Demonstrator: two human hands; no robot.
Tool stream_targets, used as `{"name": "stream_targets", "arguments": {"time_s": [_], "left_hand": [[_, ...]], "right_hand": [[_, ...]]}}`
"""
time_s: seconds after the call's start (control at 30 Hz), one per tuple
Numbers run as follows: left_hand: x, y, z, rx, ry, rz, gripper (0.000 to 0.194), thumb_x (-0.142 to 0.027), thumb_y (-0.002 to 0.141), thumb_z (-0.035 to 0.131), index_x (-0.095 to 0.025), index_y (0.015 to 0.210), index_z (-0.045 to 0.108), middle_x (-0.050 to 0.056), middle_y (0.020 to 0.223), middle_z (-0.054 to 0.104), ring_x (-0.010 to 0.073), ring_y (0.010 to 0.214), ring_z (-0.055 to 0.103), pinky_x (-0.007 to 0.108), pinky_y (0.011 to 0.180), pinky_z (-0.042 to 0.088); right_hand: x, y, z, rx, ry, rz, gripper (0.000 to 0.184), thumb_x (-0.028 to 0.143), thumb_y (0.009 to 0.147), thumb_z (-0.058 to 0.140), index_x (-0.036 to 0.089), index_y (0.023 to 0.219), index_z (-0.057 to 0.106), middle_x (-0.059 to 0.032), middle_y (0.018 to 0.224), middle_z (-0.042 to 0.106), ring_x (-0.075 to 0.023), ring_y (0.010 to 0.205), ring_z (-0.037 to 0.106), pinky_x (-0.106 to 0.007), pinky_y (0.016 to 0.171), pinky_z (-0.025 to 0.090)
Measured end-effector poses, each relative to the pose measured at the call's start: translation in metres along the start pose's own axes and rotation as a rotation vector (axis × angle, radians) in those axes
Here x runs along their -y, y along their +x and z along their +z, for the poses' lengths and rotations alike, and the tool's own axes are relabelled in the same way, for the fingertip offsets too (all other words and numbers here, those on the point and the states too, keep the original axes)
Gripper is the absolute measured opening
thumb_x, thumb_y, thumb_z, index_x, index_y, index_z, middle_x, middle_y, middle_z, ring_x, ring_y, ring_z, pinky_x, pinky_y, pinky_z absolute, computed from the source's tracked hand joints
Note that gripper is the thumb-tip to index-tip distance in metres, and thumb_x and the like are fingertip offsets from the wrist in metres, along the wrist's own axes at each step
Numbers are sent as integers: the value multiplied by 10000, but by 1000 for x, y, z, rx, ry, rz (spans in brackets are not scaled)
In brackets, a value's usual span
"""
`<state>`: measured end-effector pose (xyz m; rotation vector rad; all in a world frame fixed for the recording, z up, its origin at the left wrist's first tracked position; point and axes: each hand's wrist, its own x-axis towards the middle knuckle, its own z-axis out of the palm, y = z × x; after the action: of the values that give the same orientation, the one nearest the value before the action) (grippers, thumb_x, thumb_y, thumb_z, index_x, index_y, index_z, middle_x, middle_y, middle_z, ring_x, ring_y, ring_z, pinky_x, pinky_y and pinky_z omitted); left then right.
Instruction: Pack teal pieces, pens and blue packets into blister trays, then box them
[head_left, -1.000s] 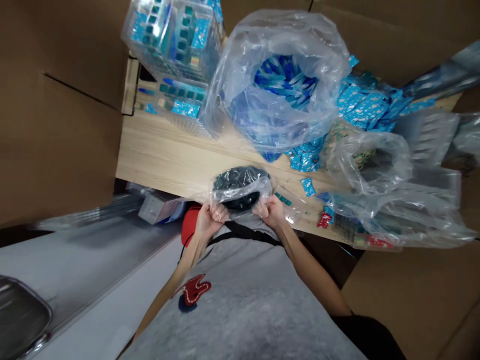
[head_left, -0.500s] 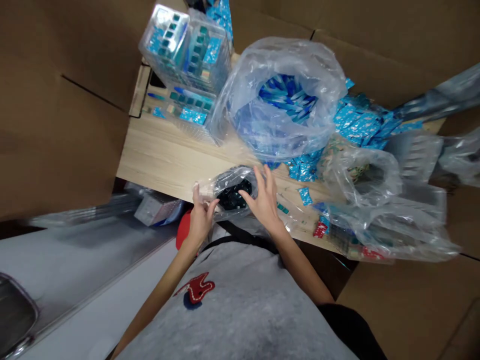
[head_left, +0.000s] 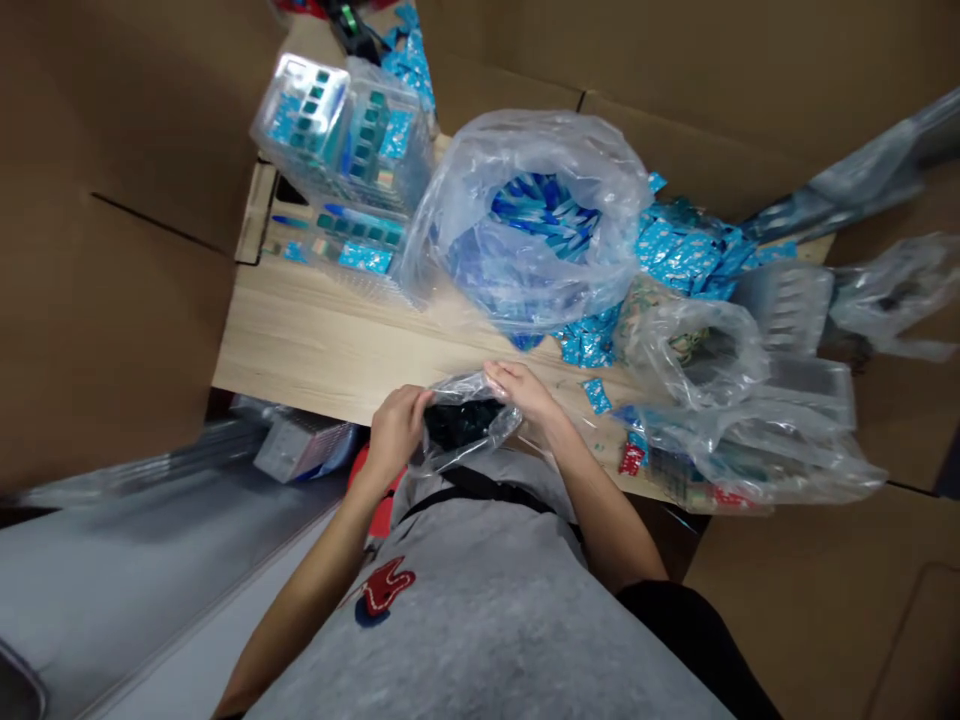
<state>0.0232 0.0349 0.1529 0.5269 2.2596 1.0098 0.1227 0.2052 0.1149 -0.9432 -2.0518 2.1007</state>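
Note:
In front of my chest, a transparent plastic bag (head_left: 466,425) wraps a dark, lumpy mass (head_left: 461,424) at the near edge of the light wood table (head_left: 315,365). My left hand (head_left: 397,435) grips the bag's left side. My right hand (head_left: 521,392) lies along its upper edge, fingers pinching the plastic. The contents show only through the bag, and my left hand hides part of it. Small blue packets (head_left: 597,396) lie on the wood just right of my right hand.
A large plastic bag of blue items (head_left: 536,225) and a transparent box of blue-and-teal packs (head_left: 341,140) stand behind my hands. Loose blue sachets (head_left: 679,250) and crumpled plastic bags (head_left: 694,355) lie to the right. Cardboard panels (head_left: 112,230) surround the table.
Both hands have closed back onto the bag, my right hand moving from spread fingers to its upper edge. The bag has shifted slightly left, and the view has tilted a little.

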Motion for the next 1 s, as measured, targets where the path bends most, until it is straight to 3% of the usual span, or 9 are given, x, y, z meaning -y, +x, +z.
{"name": "stream_targets", "arguments": {"time_s": [0.07, 0.17, 0.27, 0.37, 0.47, 0.57, 0.67, 0.8, 1.0], "left_hand": [[0, 15, -4, 77, -53, -31, 356, -461, 842, 510, -202, 600, 541, 31, 626, 605, 171, 673, 564, 299, 742, 479], [1, 40, -3, 182, -137, -111, 531, -609, 847, 430, -217, 491, 377, -20, 442, 409, 111, 445, 402, 239, 488, 400], [-2, 62, 3, 254, -161, -170, 575, -676, 805, 459, -231, 476, 304, -53, 410, 299, 85, 381, 303, 230, 405, 328], [-12, 72, 5, 209, -120, -161, 491, -607, 822, 496, -200, 554, 433, -33, 489, 389, 97, 433, 381, 232, 455, 380], [-24, 65, 1, 56, 3, -53, 314, -487, 791, 611, -177, 843, 602, 69, 881, 593, 178, 802, 583, 294, 728, 487], [-27, 50, -3, 0, 413, 77, 503, -399, 746, 683, -181, 1190, 592, 163, 1247, 540, 320, 1156, 524, 438, 955, 427], [-21, 47, -6, 101, 683, 65, 451, -354, 886, 439, -136, 1257, 575, 198, 1184, 612, 357, 1117, 580, 493, 944, 441], [-27, 56, -22, 90, 641, 192, 425, -356, 888, 317, -153, 1014, 667, 148, 1090, 684, 310, 1094, 612, 445, 966, 462], [-85, 57, -32, 38, 639, 355, 335, -481, 906, 338, -287, 838, 601, 33, 853, 672, 293, 936, 629, 423, 804, 483]], "right_hand": [[3, -4, 0, -65, 12, 5, 564, 748, 802, 384, 208, 688, 500, 46, 570, 420, -101, 502, 408, -231, 508, 364], [10, -25, 6, -205, -132, -57, 405, 607, 828, 530, 208, 867, 586, -33, 807, 575, -175, 773, 542, -296, 733, 438], [10, -44, 13, -331, -367, -62, 289, 459, 801, 647, 211, 948, 633, -99, 1001, 622, -249, 977, 544, -359, 888, 399], [3, -40, 13, -366, -201, 57, 220, 416, 834, 588, 210, 756, 594, -29, 762, 605, -191, 778, 545, -300, 786, 402], [-5, -19, 10, -386, -26, 135, 389, 458, 872, 480, 218, 568, 446, 39, 540, 446, -135, 583, 441, -253, 633, 357], [-5, -4, 13, -403, 95, 189, 467, 484, 906, 375, 226, 517, 365, 54, 482, 360, -113, 511, 378, -246, 559, 314], [4, -5, 27, -397, 243, 221, 481, 511, 914, 341, 227, 526, 345, 65, 473, 326, -95, 476, 335, -236, 512, 290], [26, -20, 38, -331, 449, 197, 500, 560, 904, 362, 220, 537, 364, 69, 479, 338, -81, 450, 307, -231, 473, 270], [53, -46, 2, -396, 678, -56, 539, 645, 852, 438, 213, 539, 364, 70, 512, 322, -75, 488, 297, -225, 503, 284]]}}
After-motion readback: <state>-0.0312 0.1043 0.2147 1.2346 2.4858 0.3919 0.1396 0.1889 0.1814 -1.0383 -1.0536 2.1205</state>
